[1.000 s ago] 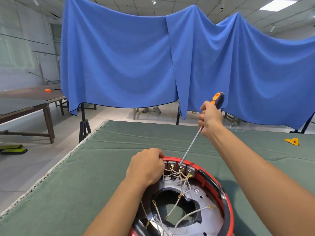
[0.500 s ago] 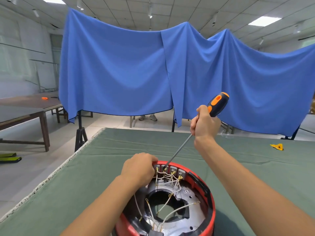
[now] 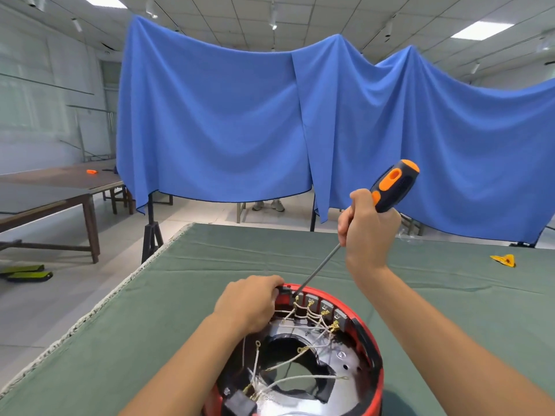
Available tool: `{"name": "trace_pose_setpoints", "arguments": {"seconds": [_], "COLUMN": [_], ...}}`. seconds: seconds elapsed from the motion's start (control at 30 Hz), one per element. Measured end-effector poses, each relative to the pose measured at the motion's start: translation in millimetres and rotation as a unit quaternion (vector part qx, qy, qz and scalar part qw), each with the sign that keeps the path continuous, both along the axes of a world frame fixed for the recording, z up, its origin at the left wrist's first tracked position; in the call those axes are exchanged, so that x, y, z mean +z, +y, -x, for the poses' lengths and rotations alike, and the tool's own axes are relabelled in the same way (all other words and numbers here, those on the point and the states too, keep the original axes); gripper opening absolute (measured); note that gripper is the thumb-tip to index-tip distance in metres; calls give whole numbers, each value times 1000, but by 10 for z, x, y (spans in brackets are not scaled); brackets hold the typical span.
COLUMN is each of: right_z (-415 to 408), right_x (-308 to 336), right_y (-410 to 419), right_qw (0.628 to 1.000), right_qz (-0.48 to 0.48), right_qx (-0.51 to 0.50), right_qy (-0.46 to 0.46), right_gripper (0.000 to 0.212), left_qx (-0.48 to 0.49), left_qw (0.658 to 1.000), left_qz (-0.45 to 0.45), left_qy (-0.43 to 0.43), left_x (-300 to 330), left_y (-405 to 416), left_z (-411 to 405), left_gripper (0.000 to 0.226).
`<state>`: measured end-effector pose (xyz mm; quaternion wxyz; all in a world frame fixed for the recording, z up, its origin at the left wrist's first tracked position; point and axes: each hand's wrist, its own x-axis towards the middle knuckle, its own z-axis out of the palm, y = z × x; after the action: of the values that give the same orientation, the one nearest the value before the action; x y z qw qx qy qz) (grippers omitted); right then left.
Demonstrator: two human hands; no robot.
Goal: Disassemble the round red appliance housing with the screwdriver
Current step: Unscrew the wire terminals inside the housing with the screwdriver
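Observation:
The round red appliance housing [image 3: 374, 349] lies open side up at the near edge of the green table, showing white wires with brass terminals and a black inner plate. My left hand [image 3: 249, 304] grips its far left rim. My right hand [image 3: 368, 232] holds the black and orange screwdriver [image 3: 393, 184] by the handle. Its long shaft slants down to the left, and the tip sits at the terminal block on the housing's far rim.
The green cloth-covered table [image 3: 210, 265] stretches ahead and to the right. A small yellow piece [image 3: 504, 260] lies at the far right. A blue curtain [image 3: 240, 121] hangs behind. A wooden table [image 3: 54, 187] stands on the left, beyond the floor gap.
The view has tilted up and shifted. The screwdriver tip has moved left along the terminal block, toward my left hand. My left hand keeps its hold on the rim.

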<state>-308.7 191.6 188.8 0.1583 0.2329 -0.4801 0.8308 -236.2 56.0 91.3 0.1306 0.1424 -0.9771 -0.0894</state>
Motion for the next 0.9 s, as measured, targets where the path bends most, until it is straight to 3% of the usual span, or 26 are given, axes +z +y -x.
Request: {"name": "trace_pose_setpoints", "arguments": {"seconds": [0.43, 0.73, 0.9], "right_z": [-38, -156, -154], "right_x": [-3, 22, 101], "right_y": [6, -54, -143], "right_qw": [999, 995, 996], "right_qz": [-17, -43, -63], "right_qx": [-29, -21, -12], "right_qy": [40, 83, 61], "right_gripper": [26, 24, 29], "left_qx": [13, 16, -5], "left_qw": [999, 987, 976], "left_qz": [34, 157, 216], "left_qy": [27, 20, 3], "left_x": [-46, -34, -37], "left_y": [-22, -24, -7], "left_z": [99, 132, 131], "left_gripper": [32, 41, 38]}}
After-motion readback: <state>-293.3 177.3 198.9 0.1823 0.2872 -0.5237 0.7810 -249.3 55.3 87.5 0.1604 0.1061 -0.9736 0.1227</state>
